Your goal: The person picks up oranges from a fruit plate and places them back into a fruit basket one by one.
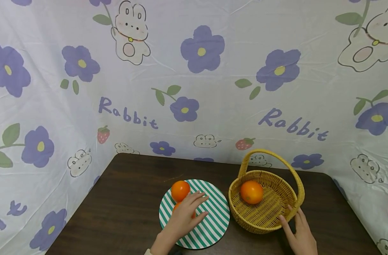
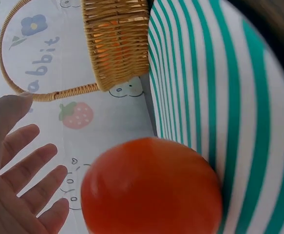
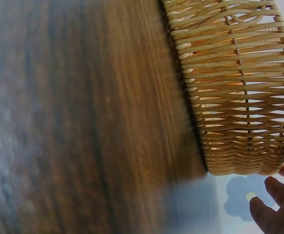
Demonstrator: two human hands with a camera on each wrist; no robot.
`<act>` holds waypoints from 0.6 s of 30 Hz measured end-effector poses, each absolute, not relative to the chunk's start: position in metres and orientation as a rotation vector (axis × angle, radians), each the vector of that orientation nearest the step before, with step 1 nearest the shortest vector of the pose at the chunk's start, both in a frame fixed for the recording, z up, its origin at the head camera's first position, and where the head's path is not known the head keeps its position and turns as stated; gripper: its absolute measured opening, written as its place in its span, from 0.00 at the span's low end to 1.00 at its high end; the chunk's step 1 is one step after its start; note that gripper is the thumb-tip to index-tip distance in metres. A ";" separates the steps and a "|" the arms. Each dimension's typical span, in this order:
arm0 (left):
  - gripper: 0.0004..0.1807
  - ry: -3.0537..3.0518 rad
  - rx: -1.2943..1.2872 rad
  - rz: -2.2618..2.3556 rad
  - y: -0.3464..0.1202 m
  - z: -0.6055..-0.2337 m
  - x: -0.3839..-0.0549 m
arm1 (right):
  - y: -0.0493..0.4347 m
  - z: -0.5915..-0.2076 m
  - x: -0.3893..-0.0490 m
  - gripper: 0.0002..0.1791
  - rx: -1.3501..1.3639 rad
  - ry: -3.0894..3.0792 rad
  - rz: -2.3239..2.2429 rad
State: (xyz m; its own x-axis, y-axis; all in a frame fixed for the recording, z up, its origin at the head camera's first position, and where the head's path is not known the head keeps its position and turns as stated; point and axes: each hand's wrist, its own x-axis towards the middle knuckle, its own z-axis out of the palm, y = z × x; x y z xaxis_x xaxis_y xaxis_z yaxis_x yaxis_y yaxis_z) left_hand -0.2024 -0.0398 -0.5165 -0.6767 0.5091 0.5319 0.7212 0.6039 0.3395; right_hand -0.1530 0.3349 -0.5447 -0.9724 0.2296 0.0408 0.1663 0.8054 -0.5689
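Head view, basket [image 1: 266,211] upright, handle [image 1: 278,156] arching diagonally

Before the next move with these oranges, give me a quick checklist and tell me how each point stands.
1. Wicker basket upright on the table: ok.
2. Space left beside the orange inside: ok.
3. Right hand at the rim by the handle: ok.
4. Left hand over the nearer orange on the striped plate: ok.
5. Left fingers curled around it: not ok, extended.
6. Left palm touching it: cannot tell, hidden.
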 end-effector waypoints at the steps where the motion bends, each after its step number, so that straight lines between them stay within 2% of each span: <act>1: 0.25 -2.452 -0.979 -0.773 -0.042 -0.517 -0.202 | 0.335 -0.545 -0.153 0.43 -0.320 -2.887 0.897; 18: 0.34 -2.501 -0.923 -0.876 -0.067 -0.526 -0.201 | 0.333 -0.542 -0.152 0.42 -0.321 -2.875 0.898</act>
State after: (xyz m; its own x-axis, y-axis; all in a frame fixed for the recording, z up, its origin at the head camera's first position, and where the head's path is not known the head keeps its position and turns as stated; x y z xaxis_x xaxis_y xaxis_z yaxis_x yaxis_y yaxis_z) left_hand -0.2005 -0.0666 -0.5256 -0.7339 0.4668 0.4934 0.6727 0.6004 0.4325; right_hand -0.1522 0.3334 -0.5419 -0.9714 0.2334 0.0436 0.1670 0.8024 -0.5729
